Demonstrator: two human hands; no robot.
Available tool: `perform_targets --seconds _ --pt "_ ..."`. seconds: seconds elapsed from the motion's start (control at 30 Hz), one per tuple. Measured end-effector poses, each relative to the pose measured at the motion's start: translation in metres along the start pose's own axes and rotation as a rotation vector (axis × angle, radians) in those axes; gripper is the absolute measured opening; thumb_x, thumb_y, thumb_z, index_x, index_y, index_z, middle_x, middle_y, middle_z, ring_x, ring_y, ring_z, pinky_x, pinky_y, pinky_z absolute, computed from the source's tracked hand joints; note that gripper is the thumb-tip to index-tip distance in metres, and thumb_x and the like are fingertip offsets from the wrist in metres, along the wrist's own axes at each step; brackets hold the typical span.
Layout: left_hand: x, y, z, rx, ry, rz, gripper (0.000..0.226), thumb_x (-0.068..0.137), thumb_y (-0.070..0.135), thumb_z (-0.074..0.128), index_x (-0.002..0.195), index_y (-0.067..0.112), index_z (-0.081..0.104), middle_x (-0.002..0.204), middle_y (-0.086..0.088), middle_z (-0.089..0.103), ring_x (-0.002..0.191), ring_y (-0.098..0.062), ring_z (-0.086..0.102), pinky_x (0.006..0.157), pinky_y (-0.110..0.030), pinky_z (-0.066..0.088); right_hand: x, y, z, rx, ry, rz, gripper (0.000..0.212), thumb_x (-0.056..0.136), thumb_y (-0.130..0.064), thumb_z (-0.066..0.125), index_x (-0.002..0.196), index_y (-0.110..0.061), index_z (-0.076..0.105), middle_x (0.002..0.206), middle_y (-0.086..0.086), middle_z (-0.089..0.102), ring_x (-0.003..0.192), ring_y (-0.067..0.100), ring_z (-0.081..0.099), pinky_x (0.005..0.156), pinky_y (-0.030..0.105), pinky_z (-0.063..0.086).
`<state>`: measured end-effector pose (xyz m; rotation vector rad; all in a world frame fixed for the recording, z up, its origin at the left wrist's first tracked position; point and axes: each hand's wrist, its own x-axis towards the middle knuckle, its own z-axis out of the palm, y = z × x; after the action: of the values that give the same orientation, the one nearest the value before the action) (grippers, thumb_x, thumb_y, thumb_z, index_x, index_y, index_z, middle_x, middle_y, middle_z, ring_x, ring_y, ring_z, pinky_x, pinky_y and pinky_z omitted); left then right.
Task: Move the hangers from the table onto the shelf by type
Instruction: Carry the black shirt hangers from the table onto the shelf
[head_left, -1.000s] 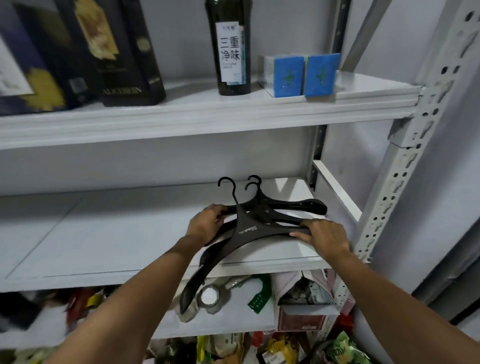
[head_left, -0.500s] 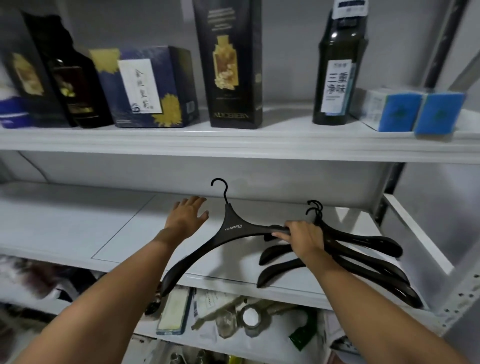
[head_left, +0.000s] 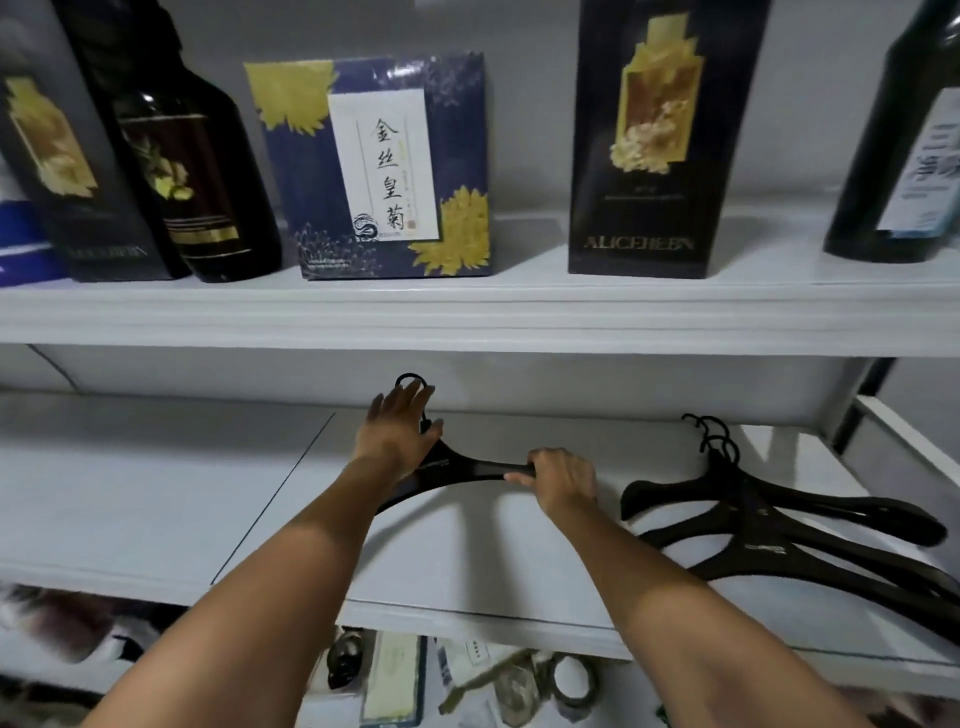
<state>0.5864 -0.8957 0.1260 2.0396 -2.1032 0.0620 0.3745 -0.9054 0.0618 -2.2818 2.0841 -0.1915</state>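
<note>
Well, from the head view I count four black hangers on the middle shelf (head_left: 156, 493): one single hanger (head_left: 467, 467) under my hands, and a stack of three (head_left: 769, 525) just right of my right hand, their hooks bunched together. My left hand (head_left: 397, 434) lies flat, fingers straight, over the single hanger's neck and hook. My right hand (head_left: 563, 480) has its fingers curled round that hanger's right arm. Both forearms reach forward over the shelf's front edge.

Black hanger (head_left: 470, 468), white shelf (head_left: 156, 499), blue-gold box (head_left: 384, 166)
</note>
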Motion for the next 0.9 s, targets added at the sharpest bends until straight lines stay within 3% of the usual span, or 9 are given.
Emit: perform_targets --seconds 0.33,0.57,0.67,0.77,0.9 --pt "0.037 -0.062 0.030 0.014 -0.073 0.046 0.058 0.099 0.045 0.032 0.151 0.027 0.014 0.160 0.005 0.010 0.147 -0.016 0.010 0.120 -0.033 0.003 0.030 0.011 0.045 -0.008 -0.053 0.168 0.052 0.090 -0.061 0.045 0.102 -0.014 0.063 0.104 0.006 0.067 0.097 0.024 0.063 0.067 0.027 0.038" --pt "0.054 -0.058 0.048 -0.025 -0.090 0.091 0.057 0.099 0.046 0.032 0.150 0.026 0.016 0.159 0.005 0.013 0.147 -0.016 0.012 0.121 -0.034 0.004 0.037 0.024 0.063 -0.049 -0.087 0.262 0.051 0.093 -0.060 0.041 0.109 -0.015 0.060 0.109 0.004 0.065 0.101 0.023 0.062 0.076 0.029 0.045" --pt "0.061 -0.059 0.051 -0.031 -0.087 0.101 0.057 0.098 0.046 0.032 0.150 0.026 0.017 0.158 0.004 0.015 0.146 -0.016 0.014 0.121 -0.034 0.006 0.040 0.024 0.066 -0.098 -0.059 0.300 0.051 0.094 -0.059 0.037 0.113 -0.016 0.059 0.109 0.003 0.065 0.103 0.022 0.061 0.072 0.029 0.042" --pt "0.065 -0.061 0.053 -0.024 -0.078 0.115 0.056 0.098 0.046 0.035 0.149 0.025 0.021 0.157 0.003 0.020 0.145 -0.017 0.018 0.120 -0.035 0.010 0.041 0.028 0.070 -0.182 -0.017 0.334 0.052 0.096 -0.058 0.033 0.115 -0.017 0.059 0.109 0.004 0.064 0.110 0.023 0.053 0.082 0.032 0.041" --pt "0.067 -0.066 0.055 -0.005 -0.083 0.116 0.057 0.098 0.046 0.035 0.149 0.025 0.022 0.156 0.002 0.022 0.144 -0.020 0.020 0.120 -0.036 0.013 0.041 0.034 0.071 -0.242 0.035 0.289 0.048 0.098 -0.050 0.036 0.116 -0.014 0.062 0.123 0.009 0.052 0.112 0.026 0.048 0.089 0.034 0.037"
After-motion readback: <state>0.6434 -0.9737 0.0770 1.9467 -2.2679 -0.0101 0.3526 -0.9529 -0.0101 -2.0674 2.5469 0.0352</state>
